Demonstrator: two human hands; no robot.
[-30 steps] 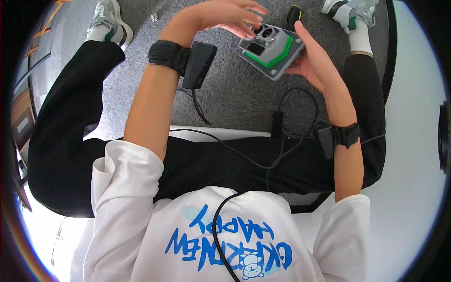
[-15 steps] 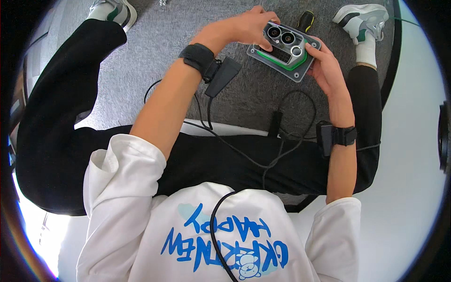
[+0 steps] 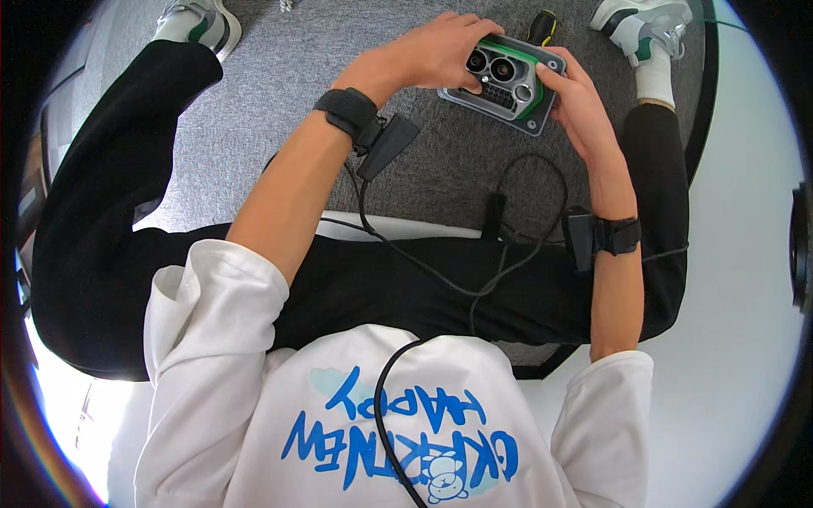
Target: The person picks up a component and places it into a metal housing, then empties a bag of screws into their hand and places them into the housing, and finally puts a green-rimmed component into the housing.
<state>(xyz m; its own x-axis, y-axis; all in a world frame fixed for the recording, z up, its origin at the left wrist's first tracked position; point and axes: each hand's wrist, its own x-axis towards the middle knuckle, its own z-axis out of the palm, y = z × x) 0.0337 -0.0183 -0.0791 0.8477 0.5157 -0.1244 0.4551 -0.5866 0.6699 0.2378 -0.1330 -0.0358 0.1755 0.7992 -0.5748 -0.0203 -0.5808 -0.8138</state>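
Note:
A grey, part-clear panel [image 3: 546, 63] is held between my hands above the carpet. It carries two round dark lens-like parts, a smaller silver ring, a dark grid and a green band round its inner piece. My left hand [image 3: 436, 57] grips the far left side, its thumb on the face near the grid and its fingers over the far edge. My right hand [image 3: 583, 103] holds the right side, with the thumb on the face by the green band and the other fingers partly hidden behind.
A black and yellow handled tool [image 3: 542, 28], perhaps a screwdriver, lies just beyond the panel on the grey carpet [image 3: 440, 178]. Black cables [image 3: 500, 273] loop across my lap. Straps with black modules [image 3: 388, 146] sit on both forearms. A white surface [image 3: 737, 254] lies at right.
The panel has shifted slightly left and away from me and has tilted. Its green band now shows along the far and right sides rather than the near edge. Both hands still hold it.

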